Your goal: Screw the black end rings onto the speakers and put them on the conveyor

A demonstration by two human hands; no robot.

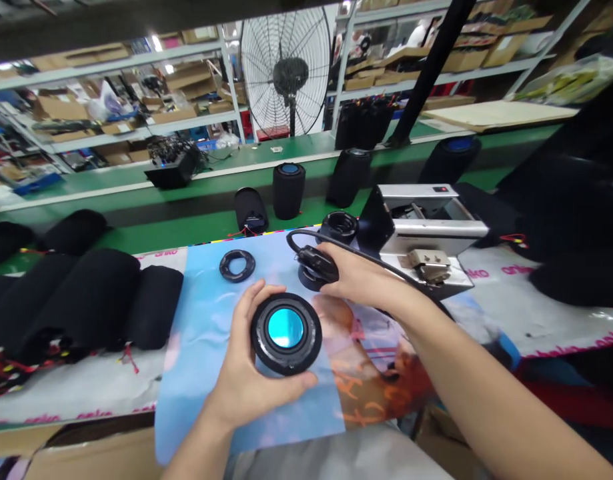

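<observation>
The round black disc [286, 331] with the blue centre is held just above the printed sheet [201, 333] on the table [61, 393]. It is gripped by the left hand [246, 373], with the thumb along its lower edge and the fingers curled round its far left side. The right hand [361, 280] is closed on a black corded tool [316, 262], which is set down on a dark round part just beyond the disc. The glossy blue face is exposed and lies close to the thumb, so it could probably be smeared or scratched if the grip slips. The cable [289, 240] loops over the sheet near a black cup [339, 227] and runs under the right wrist. A pull on the cable could drag the cup or tip the tool off its seat. A loose ring [237, 265] lies nearby, apart from both hands, and could be swept off by a sleeve or by the cable. The part under the tool is largely covered by the right hand, so its shape cannot be made out. The tool tip is hidden as well. The underside of the disc is not shown. The metal machine [426, 227] is partly cut off behind the right forearm.
</observation>
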